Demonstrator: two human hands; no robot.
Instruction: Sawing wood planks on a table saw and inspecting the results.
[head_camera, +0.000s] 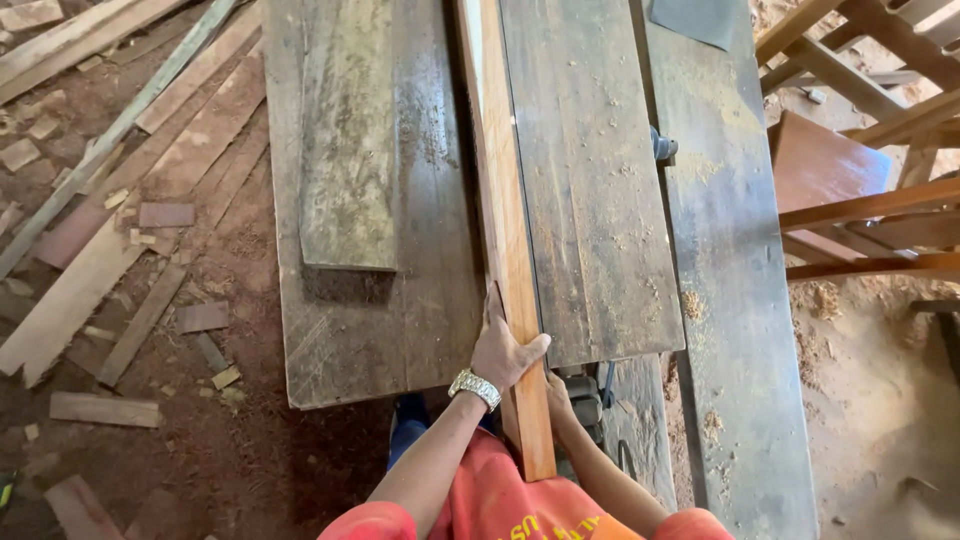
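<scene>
Reddish-orange timber is what I am handling: a long narrow plank (508, 230) standing on its edge, running from the top centre of the frame down to the lower centre, where its near end hangs past the front edge of the workbench (370, 340). Its long axis points almost straight away from me, leaning a little leftward as it climbs the frame.

My left hand (503, 350) sits at the plank's near end, lower centre of the frame. The fingers lie flat along the plank's left face and the thumb hooks over the top edge, so the hand is clamped on the wood. A metal wristwatch (474, 386) shows on that wrist.

My right hand (557, 392) is just below and to the right, on the plank's other side. Most of it is hidden behind the wood, so I cannot tell whether it is gripping or merely resting there. The left hand sits slightly farther up the plank.

The plank stands in the gap between the bench's two dark, worn tops, both dusted with sawdust. A grey weathered board (350, 150) lies flat on the left top, well apart from the plank. At the left of the frame, offcuts (120, 300) litter the red dirt floor. At the upper right stands a wooden chair frame (860, 150).
</scene>
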